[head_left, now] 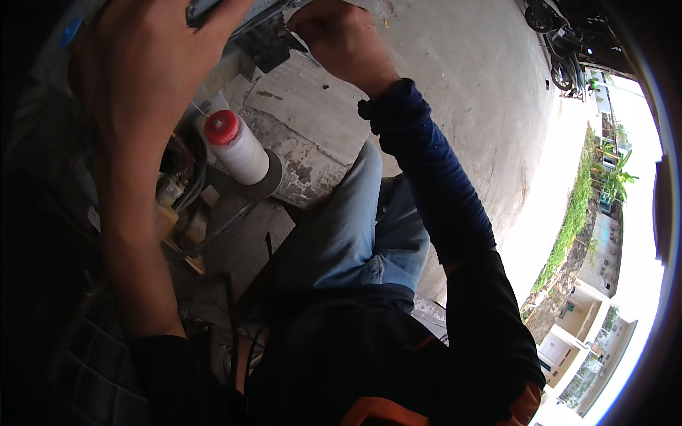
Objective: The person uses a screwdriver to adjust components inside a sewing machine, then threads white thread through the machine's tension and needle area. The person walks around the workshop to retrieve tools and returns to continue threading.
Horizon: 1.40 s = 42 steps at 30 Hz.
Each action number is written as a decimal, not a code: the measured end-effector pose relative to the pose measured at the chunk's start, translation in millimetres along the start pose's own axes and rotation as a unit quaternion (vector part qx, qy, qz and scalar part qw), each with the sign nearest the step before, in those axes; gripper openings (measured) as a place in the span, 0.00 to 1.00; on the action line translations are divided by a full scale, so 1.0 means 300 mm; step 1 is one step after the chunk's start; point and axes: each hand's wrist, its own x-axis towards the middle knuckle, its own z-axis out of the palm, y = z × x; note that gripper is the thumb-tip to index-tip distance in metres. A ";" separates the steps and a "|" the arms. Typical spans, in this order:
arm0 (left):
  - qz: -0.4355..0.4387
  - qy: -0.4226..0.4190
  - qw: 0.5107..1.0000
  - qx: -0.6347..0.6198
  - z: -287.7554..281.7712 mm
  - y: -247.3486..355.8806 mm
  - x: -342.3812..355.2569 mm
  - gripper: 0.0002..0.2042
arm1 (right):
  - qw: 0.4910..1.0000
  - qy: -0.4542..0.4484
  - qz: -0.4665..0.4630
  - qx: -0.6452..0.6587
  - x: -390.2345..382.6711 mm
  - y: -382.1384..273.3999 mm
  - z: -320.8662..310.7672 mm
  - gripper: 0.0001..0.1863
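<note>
My left hand (142,57) reaches up at the top left, fingers bent over a grey metal machine part (245,23), their tips partly out of frame. My right hand (334,39) is curled at the top centre against a dark bracket (270,46); what its fingertips hold is hidden. Below the machine, a white spool of thread (245,155) with a red top stands on a dark round base (268,177).
Cables and hoses (185,170) lie left of the spool. My bent leg (341,227) is below, over a worn, pale surface (312,121). A parked motorbike (561,57) stands top right on the concrete floor (455,85), with plants (611,177) and buildings beyond.
</note>
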 end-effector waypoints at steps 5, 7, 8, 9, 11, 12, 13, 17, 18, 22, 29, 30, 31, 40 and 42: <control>-0.008 -0.013 1.000 0.008 -0.007 0.024 0.012 0.18 | 0.996 0.001 -0.086 -0.037 -0.011 0.021 0.012 0.07; -0.008 -0.020 1.000 0.003 -0.012 0.029 0.020 0.18 | 0.996 0.032 -0.064 -0.051 -0.011 0.020 0.009 0.07; -0.005 -0.021 1.000 0.002 -0.009 0.021 0.018 0.18 | 0.996 0.048 -0.053 -0.056 -0.012 0.019 0.012 0.06; -0.001 -0.019 1.000 0.000 -0.006 0.013 0.017 0.18 | 0.995 0.047 -0.053 -0.068 -0.013 0.021 0.023 0.06; 0.006 -0.016 1.000 0.001 0.012 -0.007 0.007 0.19 | 0.993 0.043 -0.053 -0.092 -0.012 0.013 0.049 0.05; 0.007 -0.020 1.000 0.002 0.015 -0.009 0.004 0.19 | 0.993 0.037 -0.043 -0.106 -0.017 0.002 0.049 0.05; 0.003 -0.032 0.999 0.008 0.004 0.002 0.007 0.19 | 0.992 0.030 -0.032 -0.120 -0.027 -0.015 0.049 0.05; 0.016 -0.014 0.999 -0.025 0.034 -0.063 -0.014 0.19 | 0.993 0.034 -0.044 -0.107 -0.029 -0.015 0.057 0.05; 0.012 -0.005 0.999 -0.031 0.040 -0.057 -0.009 0.19 | 0.994 0.040 -0.038 -0.096 -0.026 -0.008 0.056 0.04; -0.006 -0.013 1.000 -0.001 0.033 -0.010 -0.017 0.19 | 0.992 0.039 0.017 -0.119 -0.033 -0.014 0.055 0.05; 0.004 -0.044 0.999 -0.028 0.037 -0.076 -0.026 0.18 | 0.981 0.080 0.007 -0.176 -0.042 0.073 -0.099 0.04; -0.002 -0.046 0.999 -0.007 0.013 -0.046 -0.020 0.18 | 0.990 0.088 0.019 -0.105 -0.051 0.012 -0.084 0.04; -0.012 -0.045 0.999 0.019 -0.010 -0.021 -0.016 0.18 | 0.993 0.077 0.028 -0.091 -0.066 -0.012 -0.051 0.04; -0.020 -0.047 0.998 -0.044 0.080 -0.140 -0.047 0.17 | 0.995 0.071 0.038 -0.062 -0.049 -0.078 0.070 0.06; -0.003 -0.024 0.999 -0.023 0.042 -0.086 -0.034 0.17 | 0.993 0.073 0.053 -0.071 -0.051 -0.071 0.081 0.06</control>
